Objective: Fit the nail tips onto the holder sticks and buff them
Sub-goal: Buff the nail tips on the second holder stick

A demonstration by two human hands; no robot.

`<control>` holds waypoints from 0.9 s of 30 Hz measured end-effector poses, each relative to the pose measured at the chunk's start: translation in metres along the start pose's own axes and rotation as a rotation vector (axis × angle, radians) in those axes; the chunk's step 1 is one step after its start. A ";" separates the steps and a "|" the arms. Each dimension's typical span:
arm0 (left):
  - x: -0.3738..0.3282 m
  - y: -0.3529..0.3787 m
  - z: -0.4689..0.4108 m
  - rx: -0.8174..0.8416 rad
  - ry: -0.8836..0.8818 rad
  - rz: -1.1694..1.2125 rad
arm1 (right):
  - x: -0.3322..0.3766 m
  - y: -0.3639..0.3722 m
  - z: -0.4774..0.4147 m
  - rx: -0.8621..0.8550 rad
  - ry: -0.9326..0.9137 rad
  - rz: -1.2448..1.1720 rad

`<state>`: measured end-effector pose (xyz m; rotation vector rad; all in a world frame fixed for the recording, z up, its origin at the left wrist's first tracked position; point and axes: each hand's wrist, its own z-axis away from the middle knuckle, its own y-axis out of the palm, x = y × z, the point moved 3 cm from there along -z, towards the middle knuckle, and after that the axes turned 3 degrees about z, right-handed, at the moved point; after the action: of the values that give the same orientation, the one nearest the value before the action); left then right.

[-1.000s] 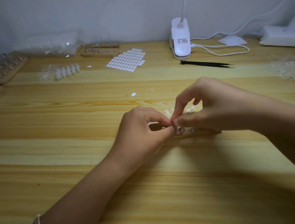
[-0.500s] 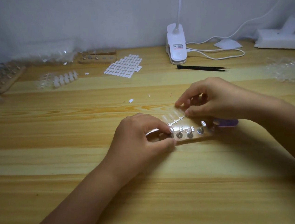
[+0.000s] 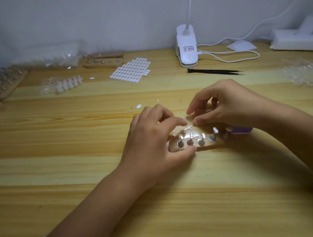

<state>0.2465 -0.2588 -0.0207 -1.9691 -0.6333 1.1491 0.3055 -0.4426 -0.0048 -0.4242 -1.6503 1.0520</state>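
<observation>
Left hand (image 3: 154, 143) grips the wooden block of silver-headed holder sticks (image 3: 207, 145) — right hand (image 3: 232, 108) pinches a clear nail-tip strip (image 3: 187, 128).

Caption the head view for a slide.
Left hand grips the wooden holder block while right hand pinches a clear nail-tip strip behind it.

With the holder block (image 3: 207, 144) as centre, bare table (image 3: 179, 211) lies open from 5 to 7 o'clock, between the left forearm (image 3: 102, 204) and the right forearm (image 3: 305, 139). The left hand (image 3: 154, 143) gripping the block closes 9 o'clock. The right hand (image 3: 232, 108), pinching a nail tip strip (image 3: 188, 129), closes 1. A purple buffer (image 3: 242, 130) sits close at 3. Tweezers (image 3: 214, 71) and lamp base (image 3: 187, 47) stand well back toward 12, a sticker sheet (image 3: 130, 70) at 11.
</observation>
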 end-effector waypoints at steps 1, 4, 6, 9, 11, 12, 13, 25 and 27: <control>0.000 0.002 0.000 0.020 0.016 -0.044 | 0.000 0.000 0.000 -0.009 -0.005 0.002; 0.002 0.005 0.002 0.107 0.011 -0.055 | 0.003 0.000 0.001 -0.028 -0.018 0.014; 0.003 0.004 0.002 0.142 0.014 -0.069 | 0.003 -0.001 0.002 -0.031 -0.012 0.029; 0.004 0.004 0.004 0.184 0.021 -0.136 | 0.003 -0.005 0.003 -0.011 -0.011 0.060; 0.004 0.003 0.004 0.200 0.016 -0.152 | 0.002 -0.005 0.003 0.005 -0.010 0.084; 0.004 0.003 0.004 0.204 0.014 -0.155 | 0.002 -0.005 0.004 0.009 -0.014 0.099; 0.004 0.003 0.003 0.207 0.013 -0.161 | 0.002 -0.004 0.004 0.014 -0.021 0.114; 0.008 0.006 0.003 0.134 0.005 -0.101 | 0.019 -0.030 0.014 0.138 -0.060 -0.226; 0.009 0.006 0.003 0.108 0.003 -0.073 | 0.028 -0.024 0.018 0.210 -0.117 -0.217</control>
<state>0.2482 -0.2544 -0.0314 -1.8412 -0.6235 1.1127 0.2852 -0.4433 0.0309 -0.0449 -1.6261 1.0887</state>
